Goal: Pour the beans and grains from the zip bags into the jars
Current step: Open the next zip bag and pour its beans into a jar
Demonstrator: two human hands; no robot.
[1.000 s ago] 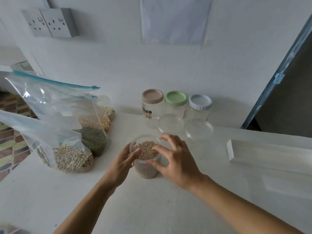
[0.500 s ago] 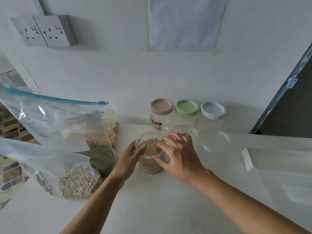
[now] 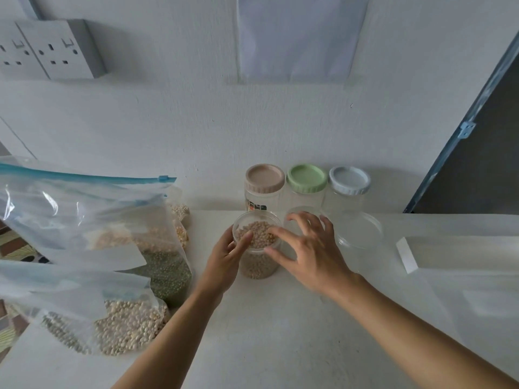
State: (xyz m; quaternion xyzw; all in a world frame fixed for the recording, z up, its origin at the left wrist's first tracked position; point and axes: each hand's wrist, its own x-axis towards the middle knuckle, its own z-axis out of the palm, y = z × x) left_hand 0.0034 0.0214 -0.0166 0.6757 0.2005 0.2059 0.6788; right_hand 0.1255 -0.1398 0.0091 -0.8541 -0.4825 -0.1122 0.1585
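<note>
On the white counter (image 3: 280, 338), just in front of three capped jars (image 3: 307, 178) ranged along the wall, stands the open jar (image 3: 257, 265), upright and filled with pale beans (image 3: 257, 234) nearly to the rim. The left hand (image 3: 224, 259) grasps the jar's left wall, with the thumb laid at the rim. The right hand (image 3: 309, 248) sits at the jar's right side, fingers spread and half bent. Its thumb tip and forefinger tip meet the jar, but whether it grips or only steadies cannot be told. Its other fingers reach over a clear round piece (image 3: 297, 217), and a second clear piece (image 3: 361, 231) lies just beside that. Whether these are lids or containers is not determinable. The zip bags (image 3: 84, 214) lie heaped at the left, apart from the jar and unheld; one holds green grains (image 3: 168, 273), another white beans (image 3: 126, 329). Assessment: pouring into this jar appears finished, and the step in hand is settling or closing it. The next move likely calls for a lid seated level on the rim with the left hand bracing. After that, a capped jar must be opened and a fresh bag unzipped.
</note>
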